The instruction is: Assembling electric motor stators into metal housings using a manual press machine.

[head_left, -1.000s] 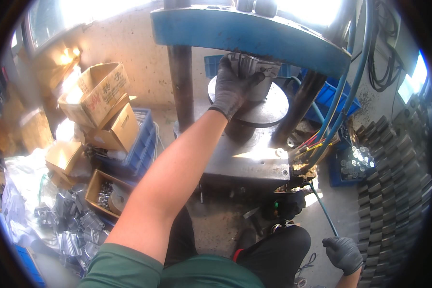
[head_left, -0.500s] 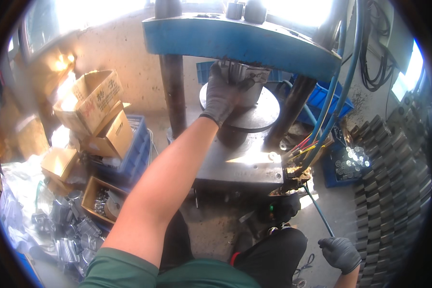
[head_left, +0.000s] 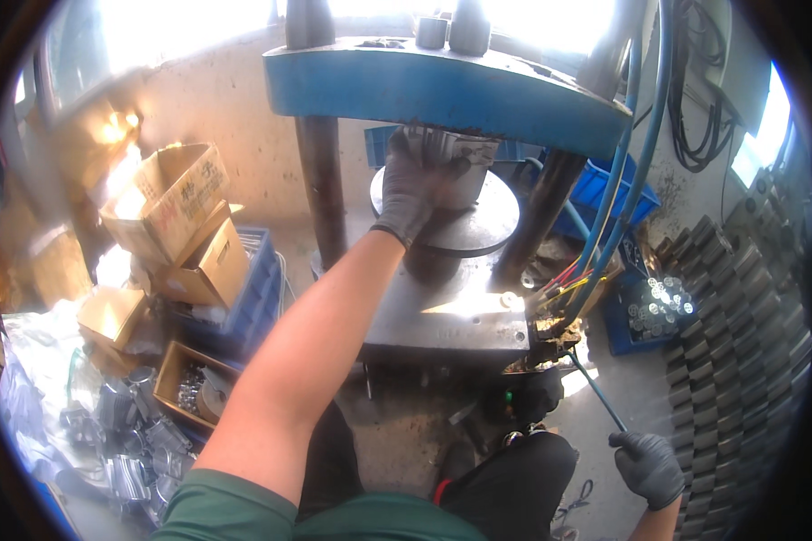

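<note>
My left hand (head_left: 409, 194), in a dark grey glove, reaches forward under the press's blue crossbeam (head_left: 442, 86). Its fingers curl against the left side of a silvery ribbed metal part (head_left: 471, 153), with the thumb across the front. That part sits on a grey cylinder above a round steel plate (head_left: 496, 221); its top lies close under the crossbeam, and my hand covers much of it. Low on the right, my gloved right hand (head_left: 650, 469) is closed around the near end of a thin blue-green lever (head_left: 597, 390), which slants up to the press's right corner.
Stacked cardboard boxes (head_left: 167, 194) and a blue crate (head_left: 248, 288) stand left, above loose silvery castings (head_left: 135, 442). Hoses (head_left: 636, 180) run down the press's right side. Further right are a blue bin of small metal discs (head_left: 659, 311) and stacked grey metal parts (head_left: 722, 361).
The lever's near end and my right hand have risen slightly, and its fingers look more tightly wrapped. My left hand stays at the metal part. The whole view has shifted a little.
</note>
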Demonstrator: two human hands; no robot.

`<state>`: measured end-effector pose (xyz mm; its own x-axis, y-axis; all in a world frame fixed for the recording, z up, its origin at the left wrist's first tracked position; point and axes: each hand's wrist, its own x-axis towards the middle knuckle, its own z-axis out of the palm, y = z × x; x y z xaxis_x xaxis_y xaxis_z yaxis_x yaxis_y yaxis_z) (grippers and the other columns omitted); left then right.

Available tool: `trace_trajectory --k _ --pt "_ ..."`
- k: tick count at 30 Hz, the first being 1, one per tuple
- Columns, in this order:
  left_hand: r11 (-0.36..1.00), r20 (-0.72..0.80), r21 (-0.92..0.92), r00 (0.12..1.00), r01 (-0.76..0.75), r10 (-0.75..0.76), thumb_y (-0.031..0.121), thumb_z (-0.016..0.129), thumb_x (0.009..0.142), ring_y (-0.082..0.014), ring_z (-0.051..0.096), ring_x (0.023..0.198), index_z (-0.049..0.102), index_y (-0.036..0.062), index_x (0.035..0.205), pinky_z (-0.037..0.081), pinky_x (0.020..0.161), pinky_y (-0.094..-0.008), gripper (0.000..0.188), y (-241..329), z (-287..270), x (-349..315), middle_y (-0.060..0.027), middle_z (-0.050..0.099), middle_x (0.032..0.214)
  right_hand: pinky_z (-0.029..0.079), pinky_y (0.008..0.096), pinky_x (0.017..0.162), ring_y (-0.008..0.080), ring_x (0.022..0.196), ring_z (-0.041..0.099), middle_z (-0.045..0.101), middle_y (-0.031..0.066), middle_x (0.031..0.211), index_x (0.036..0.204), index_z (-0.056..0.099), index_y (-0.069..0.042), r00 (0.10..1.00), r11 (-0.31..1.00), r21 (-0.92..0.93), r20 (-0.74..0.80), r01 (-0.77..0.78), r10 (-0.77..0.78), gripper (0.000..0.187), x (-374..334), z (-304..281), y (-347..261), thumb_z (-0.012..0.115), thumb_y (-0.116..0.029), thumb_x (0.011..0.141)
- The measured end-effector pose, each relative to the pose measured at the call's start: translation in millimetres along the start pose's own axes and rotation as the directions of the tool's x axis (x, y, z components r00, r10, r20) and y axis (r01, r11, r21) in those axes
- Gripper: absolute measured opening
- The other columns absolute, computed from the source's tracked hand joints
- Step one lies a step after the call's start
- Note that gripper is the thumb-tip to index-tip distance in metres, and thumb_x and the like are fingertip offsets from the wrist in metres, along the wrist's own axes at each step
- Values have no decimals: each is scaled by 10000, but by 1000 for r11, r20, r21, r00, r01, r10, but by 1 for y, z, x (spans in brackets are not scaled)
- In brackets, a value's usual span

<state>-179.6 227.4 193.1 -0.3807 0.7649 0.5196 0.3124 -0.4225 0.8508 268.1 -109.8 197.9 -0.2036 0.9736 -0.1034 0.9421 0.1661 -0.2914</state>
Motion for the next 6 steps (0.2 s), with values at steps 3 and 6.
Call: trace_trajectory --k 3,6 --pt "397 193 837 882 -376 429 349 806 947 -340 549 1336 392 25 1507 448 1141 -436 768 -46 1 17 -187 553 1416 598 423 842 363 890 757 756 224 949 1146 781 -17 980 999 0 -193 -40 39 286 38 -6 -22 689 -59 878" --pt "333 27 879 733 -341 680 258 441 1164 -290 616 1213 535 150 1411 511 1100 -487 285 -147 -105 55 -137 598 1265 616 517 1002 341 1238 707 688 171 1382 1418 652 -153 729 777 -253 -590 -577 349 562 122 49 -141 790 -446 959"
